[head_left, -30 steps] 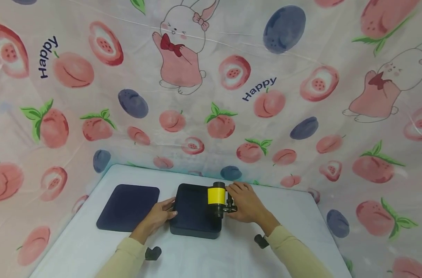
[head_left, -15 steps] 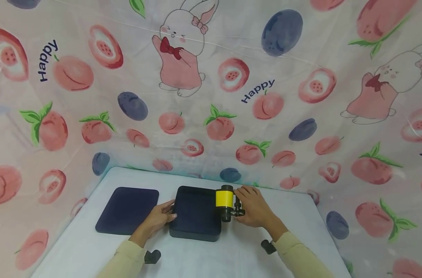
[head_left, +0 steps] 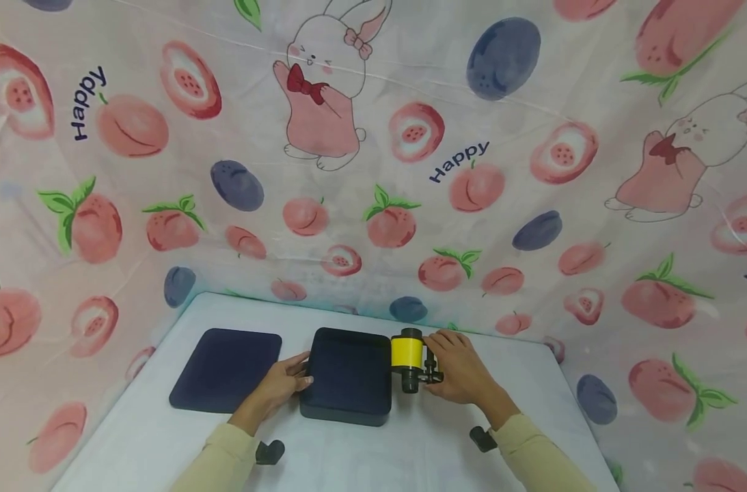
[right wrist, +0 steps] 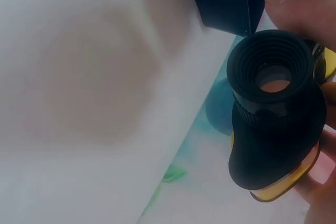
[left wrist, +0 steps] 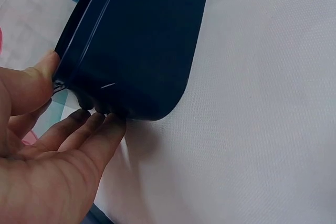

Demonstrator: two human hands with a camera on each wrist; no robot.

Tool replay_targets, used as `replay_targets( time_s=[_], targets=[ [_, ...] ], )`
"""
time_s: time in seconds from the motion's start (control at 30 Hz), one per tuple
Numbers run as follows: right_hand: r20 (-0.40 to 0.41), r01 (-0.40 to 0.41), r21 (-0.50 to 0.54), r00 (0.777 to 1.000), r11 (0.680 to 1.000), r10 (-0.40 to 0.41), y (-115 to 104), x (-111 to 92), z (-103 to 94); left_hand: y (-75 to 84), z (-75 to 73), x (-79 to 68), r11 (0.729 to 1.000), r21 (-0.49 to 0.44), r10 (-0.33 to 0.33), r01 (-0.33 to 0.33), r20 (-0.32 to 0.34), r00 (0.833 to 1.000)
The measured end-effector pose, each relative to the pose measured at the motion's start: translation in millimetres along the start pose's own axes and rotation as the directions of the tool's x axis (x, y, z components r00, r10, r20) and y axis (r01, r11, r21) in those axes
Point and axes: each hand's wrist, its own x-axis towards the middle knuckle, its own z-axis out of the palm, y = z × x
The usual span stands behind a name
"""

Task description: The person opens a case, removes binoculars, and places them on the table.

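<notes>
Yellow-and-black binoculars [head_left: 406, 353] have been carried rightward over the last second: their barrel was seen above the right part of the dark box [head_left: 346, 374], and it is now seen just beyond that box's right edge. Whether box and binoculars touch cannot be told, nor whether the binoculars are held clear of the table [head_left: 330, 468]. They are gripped from the right by the right hand [head_left: 460, 369], with the thumb and fingers curled round the far barrel; in the right wrist view one eyepiece is turned toward the camera.

Much the same place as before is kept by the box. It is pinched at its left side by the left hand [head_left: 279, 384], the thumb being set at the upper edge and the fingers laid below against the side.

To the left of the box, near that hand, a flat dark panel [head_left: 225, 370] is laid on the white table. Beyond the table, peaches, plums and rabbits are printed on a pale cloth [head_left: 373, 85]. Both arms are covered by pale yellow sleeves [head_left: 536, 454].
</notes>
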Motion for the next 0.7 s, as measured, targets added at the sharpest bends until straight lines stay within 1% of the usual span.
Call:
replay_targets(
  time_s=[0.2,0.37,0.47,0.7],
  targets=[
    [-0.014,0.003,-0.006,1.000,1.000,-0.003,5,-3,-2.2,-0.8,0.1,-1.2,1.000,-0.017,-0.006,0.006,-0.003,1.000],
    [-0.035,-0.001,0.008,0.999,1.000,0.001,10,-7,-3.4,0.5,0.8,-2.1,1.000,0.007,-0.020,0.020,-0.010,1.000],
    [-0.040,0.003,0.025,0.999,1.000,-0.002,12,-9,-3.8,0.8,1.8,-2.3,1.000,0.004,-0.030,0.030,-0.019,0.999],
    [-0.028,-0.017,0.043,0.999,0.999,0.018,16,-15,-5.6,0.3,2.3,0.0,1.000,0.011,-0.022,0.022,-0.008,1.000]
  ],
)
